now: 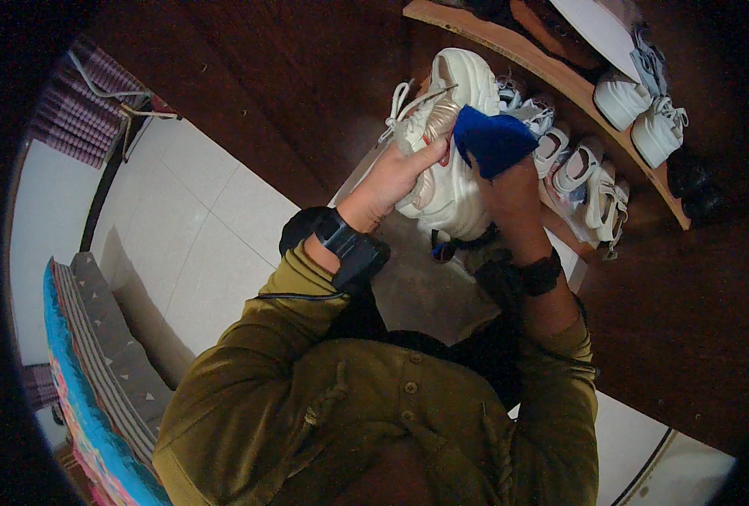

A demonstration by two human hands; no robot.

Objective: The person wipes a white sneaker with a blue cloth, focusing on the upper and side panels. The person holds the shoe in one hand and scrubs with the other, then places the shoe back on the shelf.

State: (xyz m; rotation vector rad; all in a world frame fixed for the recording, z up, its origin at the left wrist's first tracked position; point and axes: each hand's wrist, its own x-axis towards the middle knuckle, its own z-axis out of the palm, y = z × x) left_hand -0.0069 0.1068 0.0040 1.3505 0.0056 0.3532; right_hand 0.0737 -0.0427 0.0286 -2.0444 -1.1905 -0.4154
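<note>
A white lace-up sneaker (456, 196) with shiny gold-toned panels is held up in front of me, its thick sole facing right. My left hand (396, 174) grips it from the left, the thumb lying across its upper. In my right hand (510, 193) is a blue cloth (494, 140), pressed against or very close to the shoe's side. The fingers of the right hand are mostly hidden by the cloth. White laces (403, 104) hang loose from the sneaker's left side.
Several pairs of shoes (576, 167) sit on a lower shelf behind my right hand. White sneakers (659, 129) stand on the wooden shelf (564, 95) above. Dark wooden panels (273, 82) flank the opening. A bed with a blue patterned cover (77, 367) lies left, beyond tiled floor (203, 215).
</note>
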